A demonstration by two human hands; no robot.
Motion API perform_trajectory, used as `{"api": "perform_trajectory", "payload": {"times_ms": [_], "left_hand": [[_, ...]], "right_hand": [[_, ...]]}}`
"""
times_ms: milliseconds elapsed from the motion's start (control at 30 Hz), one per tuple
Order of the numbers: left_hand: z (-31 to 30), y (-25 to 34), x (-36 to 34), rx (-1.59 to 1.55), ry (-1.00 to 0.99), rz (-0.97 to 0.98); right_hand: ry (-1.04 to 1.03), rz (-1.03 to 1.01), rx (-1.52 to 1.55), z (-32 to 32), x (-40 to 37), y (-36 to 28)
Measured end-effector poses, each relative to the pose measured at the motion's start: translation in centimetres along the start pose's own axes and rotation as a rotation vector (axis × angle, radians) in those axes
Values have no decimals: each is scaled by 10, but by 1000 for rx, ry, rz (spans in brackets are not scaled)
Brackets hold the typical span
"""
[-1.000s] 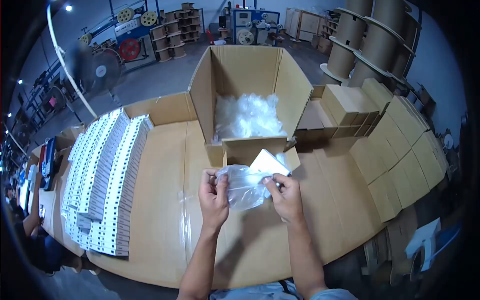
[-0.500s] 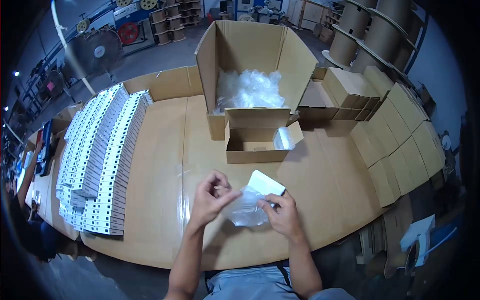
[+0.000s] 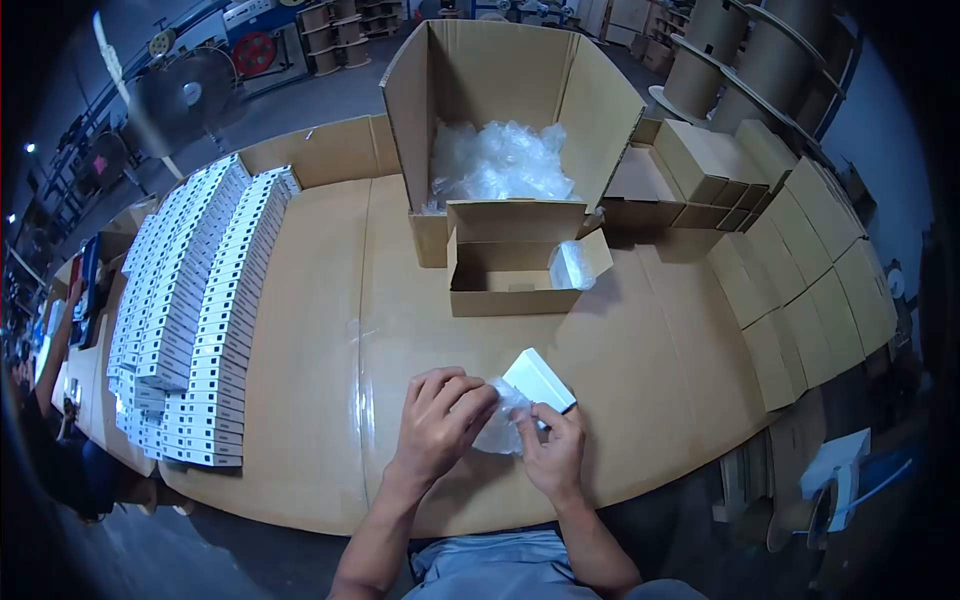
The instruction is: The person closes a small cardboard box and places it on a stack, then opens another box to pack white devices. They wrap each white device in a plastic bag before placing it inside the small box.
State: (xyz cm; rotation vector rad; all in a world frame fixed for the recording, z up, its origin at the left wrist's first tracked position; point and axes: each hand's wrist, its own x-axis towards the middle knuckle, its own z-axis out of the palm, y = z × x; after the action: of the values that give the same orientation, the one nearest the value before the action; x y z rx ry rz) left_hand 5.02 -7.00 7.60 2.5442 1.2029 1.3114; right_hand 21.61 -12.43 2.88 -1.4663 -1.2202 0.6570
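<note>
At the left of the frame, rows of small white boxes (image 3: 218, 340) stand packed tight on the bench (image 3: 300, 430), their ends lined up, which likely lets them prop one another. Toward the middle, the left hand (image 3: 440, 420) has its fingers drawn together at the upper edge of some clear film (image 3: 495, 437); I cannot tell whether its grip is pinched on the film. Above, in the upper middle, a large carton (image 3: 605, 120) holds loose plastic bags (image 3: 500, 160), its low front probably giving easy access. The small carton (image 3: 515, 303) before it gapes open, a wrapped box (image 3: 572, 265) leaning at its right end (flap folded outward there, so the opening is unobstructed). Below, in the lower middle, a single white box (image 3: 540, 377) slants over the bench; the right hand (image 3: 555, 450) has its grip clamped on the near corner, film bunched beside the thumb, perhaps to steady both together. At the right, closed brown cartons (image 3: 800, 290) are stacked along the edge, leaving the centre as working room.
</note>
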Motion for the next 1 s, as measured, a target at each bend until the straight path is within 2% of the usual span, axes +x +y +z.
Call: {"api": "perform_trajectory", "payload": {"times_ms": [67, 200, 300, 433, 467, 567, 600, 700, 733, 767, 833, 933, 1000], "left_hand": [[3, 0, 0, -55, -37, -22], [0, 0, 3, -260, -283, -193], [-3, -1, 7, -372, -368, -325], [0, -10, 15, -399, -239, -372], [-7, -9, 16, -433, -332, -520], [11, -26, 4, -456, 280, -322], [17, -25, -10, -700, 344, -507], [18, -2, -38, -1081, 76, -784], [22, 5, -42, -1097, -3, -782], [25, 14, -43, -1190, -57, -882], [26, 16, -46, -1162, -64, -986], [21, 6, -50, -1266, -52, -1125], [28, -1, -62, -1202, -9, -1064]], "right_hand": [[-26, -14, -84, -5, 1, -9], [-144, -165, -142, -14, 4, -10], [-236, -243, -149, -20, 4, -3], [-289, -162, -100, -27, -5, 3], [-289, -109, -104, -28, -8, 8], [-225, 84, -74, -30, -10, 11], [-191, 156, -56, -31, -11, 11], [-56, 97, 8, -26, -13, 33], [-53, 69, -7, -25, -13, 37], [-51, 68, -8, -24, -13, 39], [-51, 59, -11, -22, -12, 41], [-3, 126, 140, -19, -15, 46], [-12, 116, 105, -20, -17, 45]]}}
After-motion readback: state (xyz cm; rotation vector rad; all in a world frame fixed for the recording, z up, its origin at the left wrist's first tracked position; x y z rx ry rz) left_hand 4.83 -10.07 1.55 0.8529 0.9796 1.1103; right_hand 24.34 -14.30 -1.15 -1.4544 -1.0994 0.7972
